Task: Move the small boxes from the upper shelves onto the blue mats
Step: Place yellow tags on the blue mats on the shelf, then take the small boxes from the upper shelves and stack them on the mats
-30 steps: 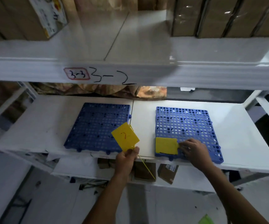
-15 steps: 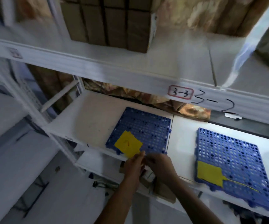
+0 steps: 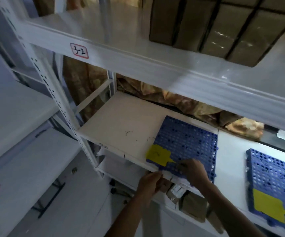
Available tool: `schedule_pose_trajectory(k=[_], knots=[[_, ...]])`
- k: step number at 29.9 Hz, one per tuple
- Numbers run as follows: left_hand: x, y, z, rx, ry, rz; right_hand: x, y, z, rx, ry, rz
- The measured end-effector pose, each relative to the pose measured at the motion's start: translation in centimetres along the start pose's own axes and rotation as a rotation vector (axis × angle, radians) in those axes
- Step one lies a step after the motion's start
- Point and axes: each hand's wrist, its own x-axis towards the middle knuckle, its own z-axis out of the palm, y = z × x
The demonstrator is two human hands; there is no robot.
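Observation:
Several brown cardboard boxes [image 3: 223, 26] stand packed together on the upper shelf [image 3: 138, 64] at top right. Two blue perforated mats lie on the lower shelf [image 3: 121, 120]: the left mat [image 3: 189, 141] and the right mat [image 3: 275, 171]. A yellow tag [image 3: 158, 154] lies on the left mat's front left corner; another yellow tag [image 3: 270, 207] lies on the right mat. My right hand [image 3: 193, 171] rests on the left mat's front edge and pinches the tag's thin tie. My left hand [image 3: 148, 183] is curled at the shelf's front edge just below that corner; what it holds is hidden.
A label reading 3-2 [image 3: 79, 50] is stuck on the upper shelf's front rail. A white perforated upright [image 3: 53, 93] stands at the left. Crumpled brown wrapping [image 3: 181, 101] fills the back of the lower shelf. More cardboard boxes [image 3: 191, 204] sit under it.
The view swung left and up. The yellow tag that my left hand held up now lies on the left mat, and my right hand has come over from the right mat.

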Motion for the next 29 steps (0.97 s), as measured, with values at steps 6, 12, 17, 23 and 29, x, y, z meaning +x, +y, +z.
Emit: schedule_pose_trajectory(k=[6, 12, 17, 23, 29], knots=[[0.0, -0.1, -4.3, 0.102, 0.024, 0.01, -0.6, -0.5, -0.2, -0.077, 0.025, 0.097], [-1.7, -0.5, -6.5, 0.322, 0.069, 0.025, -4.1, -2.2, 0.1, -0.149, 0.047, 0.135], [-5.3, 4.6, -5.8, 0.656, 0.035, 0.393, -8.3, -6.3, -2.2, -0.015, 0.031, 0.108], [-18.5, 17.6, -1.2, 0.662, 0.012, 0.861, -12.4, -16.7, -11.7, 0.265, 0.201, -0.127], [-29.6, 26.5, 2.8, 0.595, -0.022, 1.18, -17.1, -26.4, -21.9, 0.349, 0.519, -0.373]])
